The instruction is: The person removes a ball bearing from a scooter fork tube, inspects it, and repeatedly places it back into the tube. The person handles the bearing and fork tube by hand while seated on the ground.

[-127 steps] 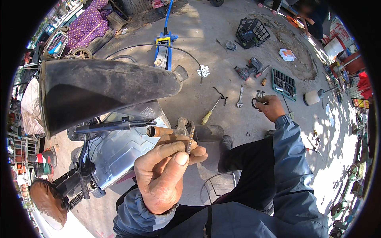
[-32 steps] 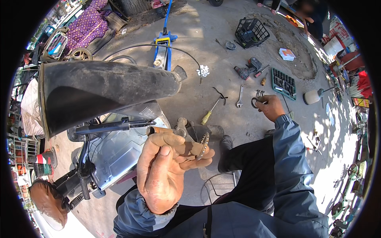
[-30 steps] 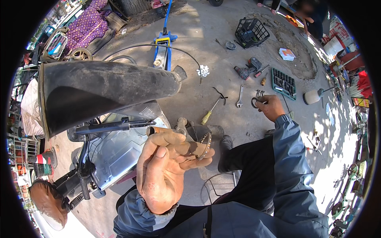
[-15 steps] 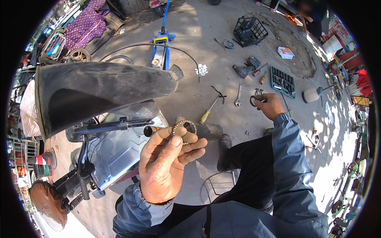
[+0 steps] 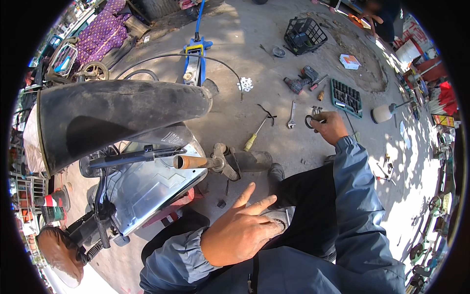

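My left hand is turned back-up over my lap, two fingers stretched out. Its other fingers are closed on a ball bearing ring, of which only a small curved part shows by the fingertips. My right hand, held out at the right, pinches a dark ring between thumb and fingers. Ahead of my left hand lies the scooter's tilted front end, with a rusty open-ended steering tube and a dirty clamp around it. A large black mudguard-like cover juts above it.
Around lie a yellow-handled screwdriver, an adjustable wrench, a cordless drill and a green socket tray. Farther off are a blue floor jack and a black crate. Another person is at the far right.
My left hand has turned from palm-up to back-up and moved down toward my lap with the ball bearing ring. This uncovers the steering tube. My right hand stays nearly still.
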`<state>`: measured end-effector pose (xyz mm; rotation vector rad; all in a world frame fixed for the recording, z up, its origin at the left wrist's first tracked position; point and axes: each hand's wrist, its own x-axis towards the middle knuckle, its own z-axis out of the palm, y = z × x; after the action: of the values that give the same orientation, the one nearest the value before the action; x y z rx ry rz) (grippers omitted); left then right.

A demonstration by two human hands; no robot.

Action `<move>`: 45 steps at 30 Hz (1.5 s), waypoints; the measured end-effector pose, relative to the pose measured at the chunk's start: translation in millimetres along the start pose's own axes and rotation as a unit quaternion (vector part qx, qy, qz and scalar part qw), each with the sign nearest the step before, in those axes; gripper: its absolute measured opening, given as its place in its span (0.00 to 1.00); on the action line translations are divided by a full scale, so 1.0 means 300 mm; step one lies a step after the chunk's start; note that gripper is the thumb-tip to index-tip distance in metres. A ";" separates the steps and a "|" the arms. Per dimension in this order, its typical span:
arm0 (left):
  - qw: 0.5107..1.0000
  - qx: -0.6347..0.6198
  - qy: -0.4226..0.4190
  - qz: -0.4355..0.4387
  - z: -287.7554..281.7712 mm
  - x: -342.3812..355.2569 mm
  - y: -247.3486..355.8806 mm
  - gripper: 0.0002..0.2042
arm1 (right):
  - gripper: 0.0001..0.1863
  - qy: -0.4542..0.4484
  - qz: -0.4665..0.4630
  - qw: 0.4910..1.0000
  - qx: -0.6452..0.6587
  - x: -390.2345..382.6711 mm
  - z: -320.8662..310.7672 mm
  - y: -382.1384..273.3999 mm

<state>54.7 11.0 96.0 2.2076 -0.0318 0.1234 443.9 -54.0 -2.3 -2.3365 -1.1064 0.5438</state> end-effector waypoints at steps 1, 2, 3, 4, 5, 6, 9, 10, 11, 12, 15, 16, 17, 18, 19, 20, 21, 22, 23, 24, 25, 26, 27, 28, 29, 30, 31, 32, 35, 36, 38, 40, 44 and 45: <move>0.999 0.026 -0.024 0.001 0.021 0.003 0.009 0.09 | 0.17 0.001 0.005 1.000 0.002 -0.004 0.001 -0.002; 0.997 0.053 -0.048 0.002 0.030 0.005 0.014 0.09 | 0.17 0.003 0.010 1.000 0.003 -0.006 0.000 -0.003; 0.999 0.032 -0.005 0.001 0.024 0.005 0.010 0.09 | 0.17 0.003 0.008 1.000 0.004 -0.004 -0.001 -0.004; 0.999 0.011 0.035 0.002 0.008 0.007 0.003 0.09 | 0.17 0.005 0.008 1.000 0.005 -0.006 -0.001 -0.002; 0.997 -0.010 0.075 0.002 -0.014 0.008 -0.005 0.10 | 0.17 0.007 0.007 1.000 0.006 -0.007 -0.001 0.000; 0.990 -0.043 0.132 0.014 -0.049 0.007 -0.017 0.10 | 0.17 0.006 0.005 1.000 0.004 -0.007 0.001 0.003; 0.883 -0.350 0.308 -0.053 -0.104 -0.036 -0.016 0.11 | 0.17 0.003 -0.001 1.000 -0.004 -0.006 -0.007 0.001; 0.836 -0.410 0.363 -0.027 -0.121 -0.037 -0.032 0.12 | 0.17 0.002 -0.001 1.000 -0.005 -0.008 -0.009 -0.010; 0.799 -0.457 0.389 -0.030 -0.134 -0.044 -0.040 0.12 | 0.17 0.000 -0.002 1.000 -0.007 -0.009 -0.010 -0.019; 0.767 -0.497 0.404 -0.038 -0.140 -0.053 -0.033 0.12 | 0.17 -0.001 -0.001 1.000 -0.004 -0.009 -0.008 -0.024; 0.749 -0.515 0.415 -0.041 -0.140 -0.045 -0.030 0.12 | 0.17 0.000 0.004 1.000 0.002 -0.010 -0.007 -0.018; 0.742 -0.528 0.411 -0.039 -0.141 -0.042 -0.026 0.13 | 0.17 0.001 0.005 1.000 0.004 -0.010 -0.005 -0.017; 0.736 -0.540 0.407 -0.036 -0.142 -0.040 -0.022 0.13 | 0.17 0.002 0.007 1.000 0.006 -0.010 -0.004 -0.016; 0.726 -0.555 0.404 -0.036 -0.143 -0.041 -0.019 0.13 | 0.17 0.003 0.006 1.000 0.002 -0.011 -0.004 -0.014; 0.716 -0.569 0.402 -0.035 -0.145 -0.042 -0.014 0.13 | 0.17 0.004 0.005 1.000 -0.001 -0.010 -0.002 -0.015; 0.706 -0.583 0.399 -0.034 -0.146 -0.043 -0.010 0.14 | 0.16 0.006 0.004 1.000 -0.004 -0.009 -0.002 -0.016; 0.714 -0.571 0.404 -0.034 -0.144 -0.043 -0.010 0.14 | 0.16 0.005 0.003 1.000 -0.002 -0.011 -0.002 -0.017; 0.721 -0.559 0.408 -0.034 -0.140 -0.043 -0.011 0.14 | 0.16 0.005 0.002 1.000 0.000 -0.012 -0.001 -0.019; 0.728 -0.546 0.412 -0.033 -0.137 -0.044 -0.011 0.14 | 0.16 0.005 0.001 1.000 0.002 -0.013 0.000 -0.020; 0.732 -0.540 0.413 -0.035 -0.136 -0.046 -0.011 0.13 | 0.16 0.004 0.002 1.000 0.002 -0.012 0.001 -0.020; 0.737 -0.534 0.413 -0.037 -0.136 -0.047 -0.010 0.13 | 0.16 0.005 0.003 1.000 0.001 -0.012 -0.001 -0.020; 0.741 -0.529 0.413 -0.038 -0.135 -0.047 -0.010 0.13 | 0.16 0.005 0.005 1.000 0.000 -0.013 -0.004 -0.021; 0.747 -0.524 0.408 -0.039 -0.136 -0.050 -0.009 0.13 | 0.16 0.005 0.008 1.000 -0.001 -0.014 -0.006 -0.023; 0.753 -0.519 0.403 -0.040 -0.137 -0.056 -0.010 0.12 | 0.16 0.004 0.010 1.000 -0.002 -0.016 -0.007 -0.029; 0.759 -0.514 0.399 -0.042 -0.138 -0.059 -0.011 0.12 | 0.16 0.004 0.013 1.000 -0.004 -0.017 -0.007 -0.032; 0.760 -0.512 0.398 -0.043 -0.140 -0.059 -0.010 0.12 | 0.16 0.004 0.014 1.000 -0.005 -0.016 -0.007 -0.034; 0.761 -0.510 0.398 -0.044 -0.142 -0.059 -0.009 0.12 | 0.16 0.005 0.015 1.000 -0.006 -0.016 -0.006 -0.033; 0.763 -0.508 0.397 -0.044 -0.144 -0.060 -0.007 0.11 | 0.17 0.005 0.016 1.000 -0.008 -0.016 -0.004 -0.033; 0.773 -0.491 0.398 -0.047 -0.148 -0.058 -0.001 0.10 | 0.17 0.006 -0.001 1.000 -0.023 -0.005 -0.001 -0.010; 0.777 -0.483 0.401 -0.047 -0.147 -0.058 -0.002 0.10 | 0.17 0.003 0.003 1.000 -0.016 -0.004 -0.003 -0.003; 0.783 -0.466 0.409 -0.050 -0.143 -0.060 -0.003 0.09 | 0.16 -0.006 0.010 1.000 -0.003 -0.006 -0.003 -0.011; 0.789 -0.458 0.407 -0.050 -0.142 -0.063 -0.003 0.09 | 0.17 -0.005 0.016 1.000 0.002 -0.005 0.002 -0.009; 0.790 -0.452 0.413 -0.037 -0.139 -0.060 0.003 0.10 | 0.17 -0.004 0.024 1.000 0.001 -0.004 0.004 -0.005; 0.789 -0.451 0.415 -0.036 -0.140 -0.059 0.004 0.10 | 0.17 -0.004 0.023 1.000 -0.001 -0.003 0.003 -0.006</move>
<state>33.8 43.5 120.1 1.0462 0.4042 0.8433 441.7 -53.6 -1.7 -2.3678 -1.0601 0.5689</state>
